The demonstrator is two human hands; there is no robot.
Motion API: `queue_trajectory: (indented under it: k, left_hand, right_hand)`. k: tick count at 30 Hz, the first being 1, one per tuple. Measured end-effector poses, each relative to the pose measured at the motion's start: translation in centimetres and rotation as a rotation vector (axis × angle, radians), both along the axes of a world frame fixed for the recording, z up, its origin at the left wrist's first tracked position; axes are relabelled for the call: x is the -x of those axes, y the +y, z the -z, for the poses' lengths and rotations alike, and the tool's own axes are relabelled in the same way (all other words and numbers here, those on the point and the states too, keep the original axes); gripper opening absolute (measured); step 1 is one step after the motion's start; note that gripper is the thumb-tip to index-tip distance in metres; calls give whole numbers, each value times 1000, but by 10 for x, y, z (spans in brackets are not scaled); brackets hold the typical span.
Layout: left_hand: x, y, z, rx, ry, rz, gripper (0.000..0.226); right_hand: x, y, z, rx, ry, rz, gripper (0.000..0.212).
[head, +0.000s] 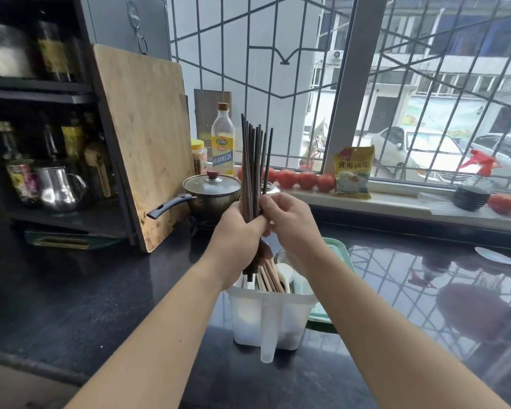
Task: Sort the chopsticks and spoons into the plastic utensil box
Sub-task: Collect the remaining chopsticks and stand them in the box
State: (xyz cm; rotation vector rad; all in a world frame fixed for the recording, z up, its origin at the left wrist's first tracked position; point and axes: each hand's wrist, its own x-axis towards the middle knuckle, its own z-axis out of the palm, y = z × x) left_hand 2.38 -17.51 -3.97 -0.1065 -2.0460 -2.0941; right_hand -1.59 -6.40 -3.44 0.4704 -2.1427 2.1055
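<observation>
Gripping dark chopsticks (252, 160) upright: left hand (239, 240) fingers curled round bundle, right hand (289, 222) fingers pinching it, above utensil box (270, 314).

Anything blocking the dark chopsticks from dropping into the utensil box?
Nothing separate. The left hand holds the dark chopstick bundle upright right over the plastic utensil box, and the right hand pinches one stick. But light wooden chopsticks and a white spoon already fill part of the box.
</observation>
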Motion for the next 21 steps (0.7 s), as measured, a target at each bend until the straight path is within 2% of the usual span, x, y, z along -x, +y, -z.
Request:
queue_trajectory:
  k: [3,5,9,11,13,17,18,21]
  left_hand:
    - [-3,2,-3,-9,-16,20,10]
    - [-5,2,-5,-6,-28,4,10]
    - [-2,2,-3,-15,-35,-154,15]
    - [3,1,1,-70,-6,-253,8]
    - [7,0,3,-151,10,-301,8]
    - [9,0,5,-209,11,-287,18]
    - [9,0,5,-211,11,-283,20]
    - [10,0,6,-180,8,-285,21]
  right_hand:
    - [-1,-4,0,-85,49,132,24]
    - [-1,-4,0,-56,78,243,25]
    - [0,7,-4,103,157,571,24]
    - [2,11,-4,85,224,692,22]
    - [4,9,0,-81,262,670,22]
    - [7,-1,13,-778,73,444,23]
    - [6,-2,14,-901,42,411,21]
    - [-1,-4,15,-1045,24,371,19]
